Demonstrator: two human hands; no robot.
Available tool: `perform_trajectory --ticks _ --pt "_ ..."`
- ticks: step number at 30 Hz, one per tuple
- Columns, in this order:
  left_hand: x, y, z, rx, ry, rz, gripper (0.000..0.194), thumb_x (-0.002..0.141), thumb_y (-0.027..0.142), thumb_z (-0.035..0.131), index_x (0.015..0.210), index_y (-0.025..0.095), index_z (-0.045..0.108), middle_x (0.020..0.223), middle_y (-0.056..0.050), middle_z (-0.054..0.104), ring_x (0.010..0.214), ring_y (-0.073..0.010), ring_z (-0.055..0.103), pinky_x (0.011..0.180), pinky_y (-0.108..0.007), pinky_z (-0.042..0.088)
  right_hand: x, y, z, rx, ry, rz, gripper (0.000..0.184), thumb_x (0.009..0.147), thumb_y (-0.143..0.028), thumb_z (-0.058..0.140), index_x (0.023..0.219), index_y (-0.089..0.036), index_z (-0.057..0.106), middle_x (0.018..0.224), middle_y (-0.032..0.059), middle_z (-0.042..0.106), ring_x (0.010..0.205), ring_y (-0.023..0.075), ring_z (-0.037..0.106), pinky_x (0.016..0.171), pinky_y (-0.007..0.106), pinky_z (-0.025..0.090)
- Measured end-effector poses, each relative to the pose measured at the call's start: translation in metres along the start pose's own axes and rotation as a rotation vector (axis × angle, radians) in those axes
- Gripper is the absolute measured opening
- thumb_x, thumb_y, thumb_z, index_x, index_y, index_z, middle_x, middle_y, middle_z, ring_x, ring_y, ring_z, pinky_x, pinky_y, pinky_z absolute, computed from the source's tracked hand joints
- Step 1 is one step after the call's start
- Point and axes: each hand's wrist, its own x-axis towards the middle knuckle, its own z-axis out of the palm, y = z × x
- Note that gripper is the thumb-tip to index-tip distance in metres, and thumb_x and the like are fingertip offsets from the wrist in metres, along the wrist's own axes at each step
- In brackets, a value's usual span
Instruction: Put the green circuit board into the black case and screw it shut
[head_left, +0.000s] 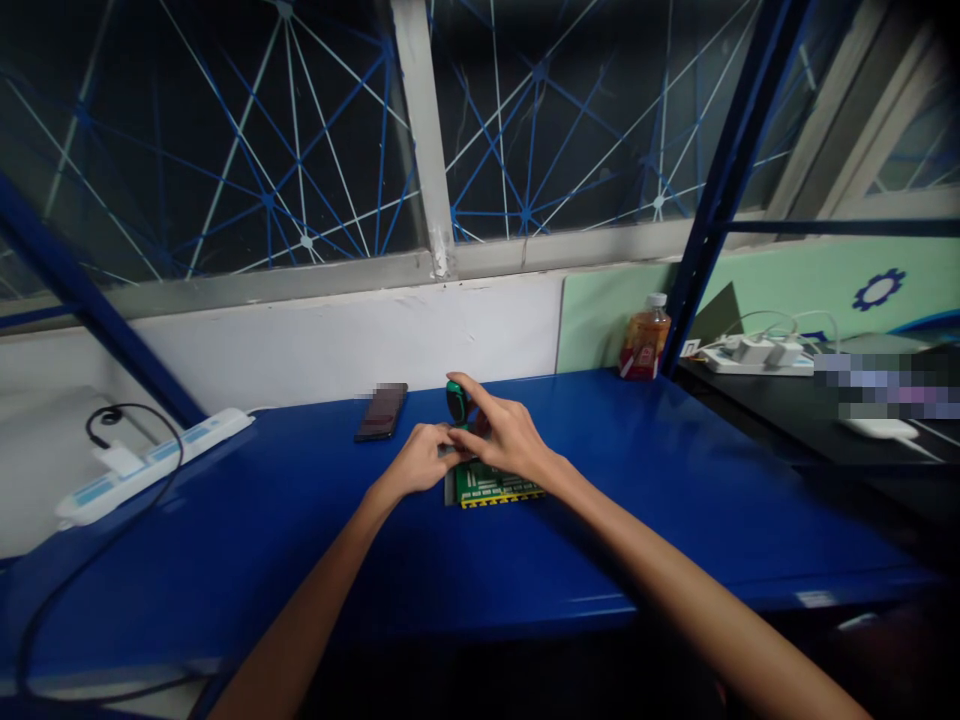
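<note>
Leaning in over the blue table [262,540], the forearms bring both hands together above a green board [499,485], which lies directly under the right hand [510,437] with its yellow edge toward the person. A green-and-black rounded object [457,402] stands at the right hand's grip — just beneath the raised index finger, beyond the thumb; whether the fingers are closed around it cannot be told. The left hand [421,460] has its fingertips bunched by the right thumb, near the board's far left corner — what they pinch, if anything, is hidden.
</note>
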Motion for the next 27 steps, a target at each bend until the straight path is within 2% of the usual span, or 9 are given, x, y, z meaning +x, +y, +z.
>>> perform_trajectory --ticks 5,9,14,18,23,27 --pt "0.0 0.0 0.001 -0.014 -0.022 0.033 0.017 0.083 0.023 0.059 0.082 0.018 0.075 0.086 -0.005 0.074 0.082 -0.0207 0.066 0.076 -0.03 0.047 -0.001 0.0 -0.003 0.028 -0.007 0.03 0.073 0.081 -0.028 0.05 0.148 -0.025 0.023 0.075 -0.0004 0.065 0.067 0.0188 0.061 0.063 0.032 0.042" --pt "-0.001 0.001 0.002 0.01 0.0 0.023 0.017 0.081 0.023 0.06 0.08 0.016 0.075 0.086 -0.007 0.074 0.08 -0.0218 0.066 0.075 -0.031 0.048 0.001 -0.001 -0.003 -0.019 -0.016 0.055 0.072 0.082 -0.03 0.052 0.148 -0.028 0.025 0.075 -0.0011 0.067 0.055 0.0153 0.055 0.058 0.03 0.04" --pt "-0.002 0.001 0.003 0.014 0.009 0.0 0.019 0.081 0.026 0.061 0.08 0.013 0.075 0.083 -0.008 0.073 0.078 -0.0222 0.066 0.074 -0.032 0.048 0.002 -0.003 -0.001 -0.076 -0.002 0.043 0.071 0.081 -0.033 0.052 0.148 -0.028 0.027 0.085 0.0023 0.071 0.057 0.0167 0.056 0.06 0.032 0.039" --pt "-0.002 0.0 0.005 0.027 0.011 -0.002 0.019 0.081 0.025 0.059 0.084 0.015 0.075 0.089 -0.008 0.073 0.083 -0.0217 0.066 0.078 -0.032 0.049 0.001 0.002 0.0 0.013 0.019 0.078 0.071 0.08 -0.034 0.054 0.147 -0.028 0.029 0.083 0.0012 0.069 0.057 0.016 0.056 0.06 0.032 0.04" --pt "0.0 0.003 0.007 -0.011 0.007 0.014 0.023 0.084 0.026 0.058 0.098 0.017 0.073 0.095 -0.008 0.071 0.088 -0.0212 0.064 0.083 -0.034 0.049 0.002 0.012 -0.005 0.233 0.133 0.156 0.069 0.08 -0.034 0.056 0.144 -0.024 0.031 0.079 -0.0008 0.066 0.053 0.0127 0.054 0.058 0.029 0.043" --pt "0.0 0.011 0.003 -0.024 0.034 0.031 0.032 0.084 0.035 0.062 0.11 0.019 0.069 0.105 -0.009 0.069 0.095 -0.0214 0.062 0.088 -0.036 0.047 0.006 0.023 -0.023 0.252 0.264 0.224 0.066 0.081 -0.036 0.057 0.141 -0.023 0.034 0.07 -0.0015 0.063 0.054 0.0141 0.054 0.058 0.03 0.044"
